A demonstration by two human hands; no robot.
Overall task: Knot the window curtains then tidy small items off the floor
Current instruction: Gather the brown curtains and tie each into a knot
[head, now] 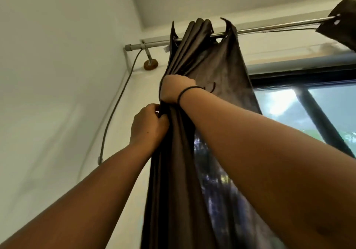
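Gathering the brown curtain [210, 65] high up, right hand [174, 91] clenched around it, left hand [148, 126] pinching folds below; looping the knot likely comes next.

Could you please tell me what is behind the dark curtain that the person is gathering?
Behind the curtain is the window; its dark frame and bright glass show to the right. Both hands bunch the fabric, which hides whatever lies directly behind it.

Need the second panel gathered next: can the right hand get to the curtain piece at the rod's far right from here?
Probably not yet: the right hand grips the bunched curtain, and the far piece hangs well along the rod.
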